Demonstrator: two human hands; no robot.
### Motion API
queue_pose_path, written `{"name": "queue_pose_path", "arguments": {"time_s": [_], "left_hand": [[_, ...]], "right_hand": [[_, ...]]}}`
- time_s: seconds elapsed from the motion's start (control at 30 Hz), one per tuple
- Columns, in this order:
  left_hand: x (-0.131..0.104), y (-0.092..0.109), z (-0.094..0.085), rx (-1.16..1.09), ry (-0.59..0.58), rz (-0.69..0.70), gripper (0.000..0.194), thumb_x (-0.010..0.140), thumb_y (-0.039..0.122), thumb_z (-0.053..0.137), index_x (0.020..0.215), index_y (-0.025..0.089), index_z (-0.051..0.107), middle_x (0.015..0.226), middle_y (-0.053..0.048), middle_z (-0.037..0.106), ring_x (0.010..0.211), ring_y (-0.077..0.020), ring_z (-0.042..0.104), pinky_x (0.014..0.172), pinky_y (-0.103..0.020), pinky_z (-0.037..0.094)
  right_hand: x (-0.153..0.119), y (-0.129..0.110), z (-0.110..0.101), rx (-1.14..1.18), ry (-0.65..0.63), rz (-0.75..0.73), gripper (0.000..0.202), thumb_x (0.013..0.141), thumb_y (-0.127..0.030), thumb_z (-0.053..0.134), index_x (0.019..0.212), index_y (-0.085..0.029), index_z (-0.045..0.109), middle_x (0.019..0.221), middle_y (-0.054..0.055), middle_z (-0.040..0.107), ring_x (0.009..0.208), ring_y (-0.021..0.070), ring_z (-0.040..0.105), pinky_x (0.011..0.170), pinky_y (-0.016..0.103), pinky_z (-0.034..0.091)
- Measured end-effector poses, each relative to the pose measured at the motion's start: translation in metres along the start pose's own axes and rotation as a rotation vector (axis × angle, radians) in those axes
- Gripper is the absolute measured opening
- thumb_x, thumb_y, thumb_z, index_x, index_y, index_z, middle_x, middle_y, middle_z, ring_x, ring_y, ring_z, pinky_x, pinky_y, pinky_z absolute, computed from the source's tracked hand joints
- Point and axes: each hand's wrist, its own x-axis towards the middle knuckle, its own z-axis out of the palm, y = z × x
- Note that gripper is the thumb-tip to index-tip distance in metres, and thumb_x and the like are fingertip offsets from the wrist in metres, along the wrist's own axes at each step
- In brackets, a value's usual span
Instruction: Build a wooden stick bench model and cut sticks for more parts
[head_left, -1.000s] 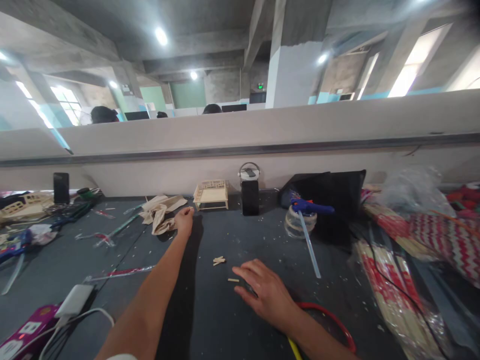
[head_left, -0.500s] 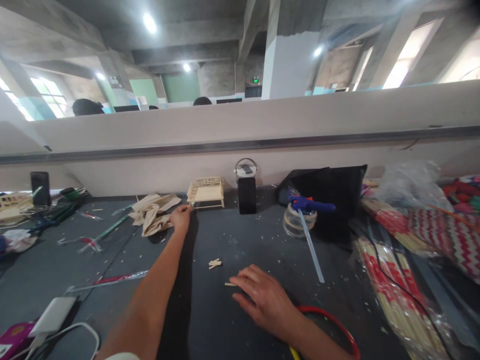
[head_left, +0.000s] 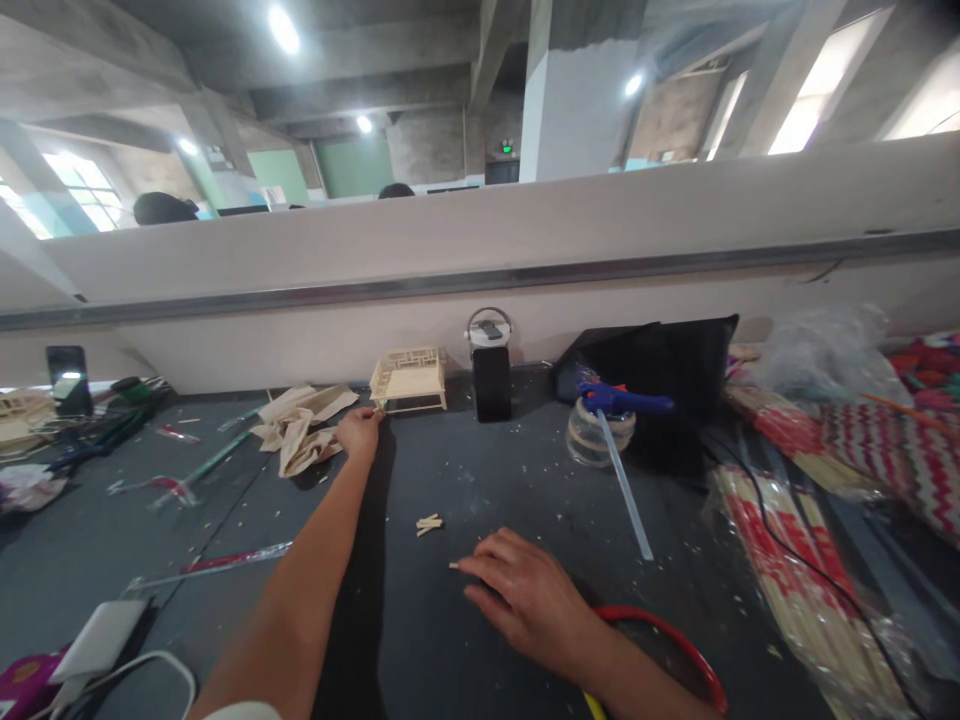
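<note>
Apparent pickup, fine pinch needed next: right hand [head_left: 525, 590], thumb parted, overlay slim pale wooden stick [head_left: 453, 566], well inside dark surface's [head_left: 487, 490] far edge; left hand [head_left: 358, 432], hold unclear, sat by cream miniature wooden bench [head_left: 409, 379] near that edge.

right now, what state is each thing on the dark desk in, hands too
Small pale wooden bench: upright on its legs
Beige cloth: crumpled
Short pale wooden sticks: loosely piled
Central black rectangular phone: upright, screen dark
Blue plastic glue gun: clear straight glue stick protruding
Left hand: pinched beside the bench, contents unclear
Right hand: loosely open, partly covering another pale stick
</note>
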Motion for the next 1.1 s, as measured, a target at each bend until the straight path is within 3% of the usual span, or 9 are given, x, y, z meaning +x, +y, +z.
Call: {"name": "queue_pose_path", "arguments": {"time_s": [0.27, 0.5, 0.73, 0.87, 1.1], "left_hand": [[-0.002, 0.002, -0.003, 0.002, -0.043, -0.026, 0.031, 0.087, 0.035, 0.055, 0.112, 0.015, 0.057, 0.113, -0.008, 0.059, 0.098, -0.0212, 0.059, 0.084, -0.042, 0.049], [-0.004, 0.003, -0.004, -0.127, -0.021, -0.040, 0.032, 0.088, 0.033, 0.055, 0.115, 0.016, 0.055, 0.116, -0.009, 0.057, 0.099, -0.0214, 0.058, 0.083, -0.042, 0.050], [-0.026, 0.016, -0.026, -0.424, 0.003, 0.025, 0.029, 0.087, 0.033, 0.055, 0.110, 0.015, 0.058, 0.113, -0.008, 0.059, 0.098, -0.0213, 0.059, 0.084, -0.042, 0.049], [-0.068, 0.031, -0.049, -0.644, -0.085, 0.082, 0.025, 0.079, 0.037, 0.061, 0.087, 0.014, 0.066, 0.089, -0.007, 0.069, 0.090, -0.0214, 0.063, 0.081, -0.034, 0.049], [-0.204, 0.035, -0.098, -0.862, -0.534, 0.110, 0.032, 0.067, 0.040, 0.070, 0.080, 0.012, 0.070, 0.078, -0.011, 0.071, 0.067, -0.0196, 0.066, 0.066, -0.031, 0.052]], "right_hand": [[-0.001, 0.004, 0.006, -0.016, 0.011, -0.019, 0.020, 0.089, -0.024, 0.051, 0.106, -0.023, 0.061, 0.093, 0.003, 0.064, 0.087, 0.0176, 0.055, 0.077, 0.030, 0.045], [-0.002, 0.004, 0.008, -0.040, 0.030, -0.031, 0.018, 0.089, -0.024, 0.051, 0.105, -0.024, 0.061, 0.092, 0.002, 0.064, 0.086, 0.0171, 0.056, 0.076, 0.029, 0.045], [0.000, 0.002, 0.005, -0.117, 0.097, -0.067, 0.015, 0.090, -0.023, 0.050, 0.097, -0.022, 0.063, 0.084, 0.002, 0.065, 0.080, 0.0171, 0.056, 0.072, 0.029, 0.044], [0.000, -0.001, 0.004, -0.124, 0.172, -0.064, 0.015, 0.090, -0.023, 0.049, 0.098, -0.022, 0.062, 0.084, 0.003, 0.066, 0.080, 0.0175, 0.057, 0.075, 0.031, 0.045], [-0.002, -0.008, 0.000, -0.094, 0.310, -0.090, 0.040, 0.090, -0.029, 0.051, 0.129, -0.021, 0.046, 0.108, 0.008, 0.063, 0.100, 0.0206, 0.056, 0.088, 0.036, 0.047]]}}
